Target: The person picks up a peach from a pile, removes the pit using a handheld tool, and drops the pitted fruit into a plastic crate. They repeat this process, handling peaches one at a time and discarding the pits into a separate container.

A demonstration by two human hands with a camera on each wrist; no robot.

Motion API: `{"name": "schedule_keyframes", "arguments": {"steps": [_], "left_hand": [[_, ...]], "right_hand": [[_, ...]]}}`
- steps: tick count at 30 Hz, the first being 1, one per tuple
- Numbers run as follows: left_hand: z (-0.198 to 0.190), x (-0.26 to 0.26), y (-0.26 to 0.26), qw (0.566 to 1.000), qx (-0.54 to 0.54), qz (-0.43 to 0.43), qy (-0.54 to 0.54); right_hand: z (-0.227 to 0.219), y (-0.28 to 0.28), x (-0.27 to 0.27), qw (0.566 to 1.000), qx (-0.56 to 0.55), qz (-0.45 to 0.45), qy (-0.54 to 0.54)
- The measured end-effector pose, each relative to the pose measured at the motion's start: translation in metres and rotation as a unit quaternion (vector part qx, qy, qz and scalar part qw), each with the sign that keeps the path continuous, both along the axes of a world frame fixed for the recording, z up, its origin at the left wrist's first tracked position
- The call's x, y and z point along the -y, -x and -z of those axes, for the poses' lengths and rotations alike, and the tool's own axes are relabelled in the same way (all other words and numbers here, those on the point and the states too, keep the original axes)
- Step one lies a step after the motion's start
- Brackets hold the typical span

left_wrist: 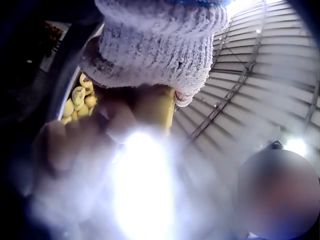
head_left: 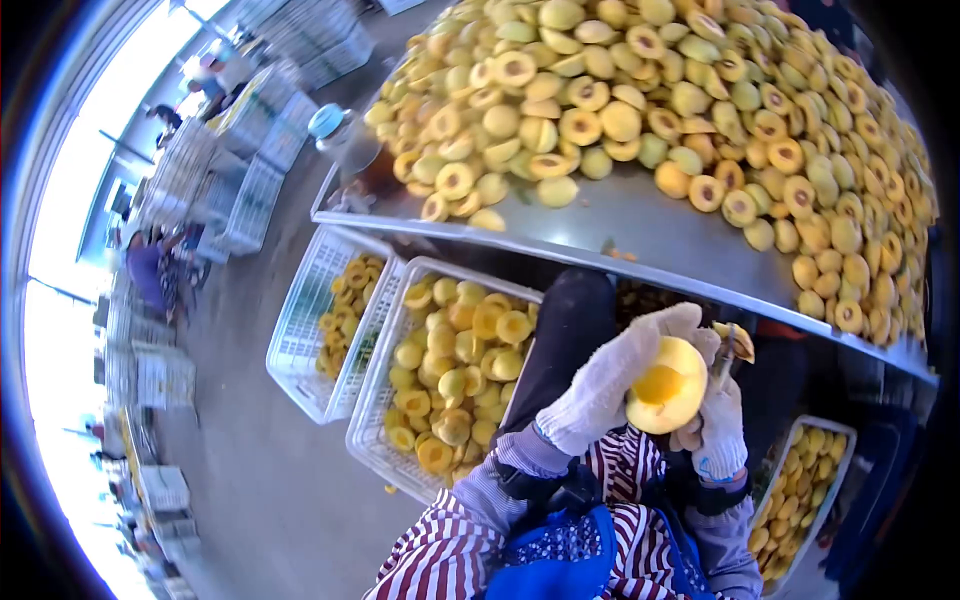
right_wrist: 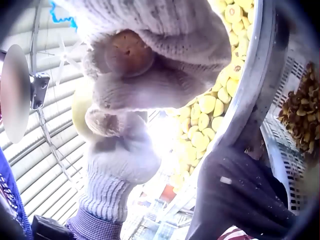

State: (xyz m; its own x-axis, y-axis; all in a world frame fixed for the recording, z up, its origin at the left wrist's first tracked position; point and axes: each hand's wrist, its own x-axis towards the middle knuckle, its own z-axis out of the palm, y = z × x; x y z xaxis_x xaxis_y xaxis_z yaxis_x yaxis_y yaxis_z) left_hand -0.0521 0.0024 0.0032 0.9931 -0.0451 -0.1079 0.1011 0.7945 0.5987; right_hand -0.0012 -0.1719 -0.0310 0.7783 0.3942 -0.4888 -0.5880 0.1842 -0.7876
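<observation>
My left hand (head_left: 605,385), in a white knit glove, grips a yellow peach half (head_left: 683,400), its cut face showing a smooth hollow. Close beside it, my gloved right hand (head_left: 718,430) holds a metal tool (head_left: 726,368) upright. A brown, ragged piece of pit (head_left: 740,343) shows at the tool's upper end. In the right wrist view, a round brown handle end (right_wrist: 129,52) sits inside the curled right fingers. Beyond it in that view, the left hand (right_wrist: 122,155) partly covers the peach half (right_wrist: 82,112). Glare and blur hide much of the left wrist view.
A metal table (head_left: 560,225) bears a large heap of peach halves (head_left: 620,120), many with pits. A bottle (head_left: 345,140) stands at its left corner. White crates (head_left: 362,440) of fruit stand left, another crate (head_left: 845,450) right. Brown pits (right_wrist: 302,107) lie in a basket below.
</observation>
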Motion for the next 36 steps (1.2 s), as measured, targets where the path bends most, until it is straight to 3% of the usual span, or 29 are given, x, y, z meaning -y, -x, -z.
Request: {"name": "schedule_keyframes", "arguments": {"steps": [3, 5, 6, 7, 8, 9, 10, 11, 12, 14, 15, 16, 17, 18, 20, 22, 24, 26, 28, 30, 33, 36], "left_hand": [[-0.008, -0.043, 0.018, 0.996, -0.042, -0.069, 0.029], [0.013, -0.081, 0.041, 0.985, -0.064, -0.161, -0.021], [0.027, -0.103, 0.056, 0.978, -0.06, -0.197, 0.015], [0.04, -0.122, 0.077, 0.947, -0.129, -0.273, -0.113], [0.053, -0.141, 0.097, 0.888, -0.221, -0.328, -0.236], [0.07, -0.159, 0.126, 0.778, -0.21, -0.319, -0.499], [0.086, -0.176, 0.154, 0.575, -0.231, -0.323, -0.715], [0.083, -0.183, 0.168, 0.659, -0.44, -0.339, -0.507], [0.091, -0.19, 0.189, 0.536, -0.484, -0.299, -0.624], [0.12, -0.194, 0.222, 0.407, -0.532, -0.327, -0.667], [0.176, -0.203, 0.255, 0.331, -0.478, -0.183, -0.793], [0.23, -0.212, 0.288, 0.165, -0.386, -0.036, -0.907], [0.285, -0.221, 0.321, 0.003, -0.27, 0.041, -0.962], [0.282, -0.21, 0.312, 0.122, -0.364, -0.002, -0.924], [0.275, -0.196, 0.29, 0.316, -0.523, -0.119, -0.783], [0.29, -0.246, 0.314, 0.417, -0.448, -0.008, -0.791], [0.256, -0.26, 0.287, 0.482, -0.418, -0.031, -0.769], [0.208, -0.225, 0.232, 0.512, -0.435, -0.18, -0.718], [0.198, -0.187, 0.192, 0.572, -0.387, -0.171, -0.702], [0.224, -0.153, 0.178, 0.426, -0.279, -0.123, -0.852], [0.228, -0.154, 0.178, 0.498, -0.334, -0.119, -0.791], [0.2, -0.135, 0.175, 0.538, -0.387, 0.022, -0.749]], "right_hand": [[-0.009, -0.001, -0.006, 0.999, 0.019, 0.047, 0.01], [-0.01, -0.002, -0.006, 0.999, 0.034, 0.041, -0.009], [-0.006, -0.004, -0.003, 0.999, 0.047, 0.027, -0.003], [-0.005, -0.002, -0.003, 0.999, 0.038, 0.018, 0.014], [-0.004, 0.0, -0.004, 0.999, 0.029, 0.009, 0.029], [-0.003, 0.001, -0.005, 0.999, 0.022, 0.0, 0.044], [0.001, 0.001, -0.006, 0.998, 0.021, -0.012, 0.051], [0.004, 0.001, -0.006, 0.998, 0.019, -0.024, 0.06], [0.007, 0.001, -0.008, 0.997, 0.017, -0.036, 0.068], [0.007, 0.002, -0.012, 0.998, 0.004, -0.037, 0.059], [0.007, 0.002, -0.014, 0.998, -0.002, -0.036, 0.055], [0.007, 0.002, -0.016, 0.997, 0.001, -0.04, 0.061], [0.008, 0.003, -0.02, 0.996, 0.003, -0.05, 0.071], [0.008, 0.005, -0.022, 0.995, 0.004, -0.057, 0.078], [0.001, 0.01, -0.028, 0.994, 0.012, -0.063, 0.087], [0.0, 0.013, -0.03, 0.993, 0.018, -0.063, 0.098], [0.004, 0.013, -0.03, 0.992, 0.023, -0.061, 0.105], [0.008, 0.015, -0.03, 0.993, 0.016, -0.061, 0.101], [0.01, 0.017, -0.032, 0.993, 0.016, -0.063, 0.103], [0.012, 0.019, -0.035, 0.991, 0.022, -0.07, 0.111], [0.012, 0.021, -0.033, 0.986, 0.043, -0.073, 0.147], [0.01, 0.021, -0.035, 0.988, 0.018, -0.063, 0.138]]}}
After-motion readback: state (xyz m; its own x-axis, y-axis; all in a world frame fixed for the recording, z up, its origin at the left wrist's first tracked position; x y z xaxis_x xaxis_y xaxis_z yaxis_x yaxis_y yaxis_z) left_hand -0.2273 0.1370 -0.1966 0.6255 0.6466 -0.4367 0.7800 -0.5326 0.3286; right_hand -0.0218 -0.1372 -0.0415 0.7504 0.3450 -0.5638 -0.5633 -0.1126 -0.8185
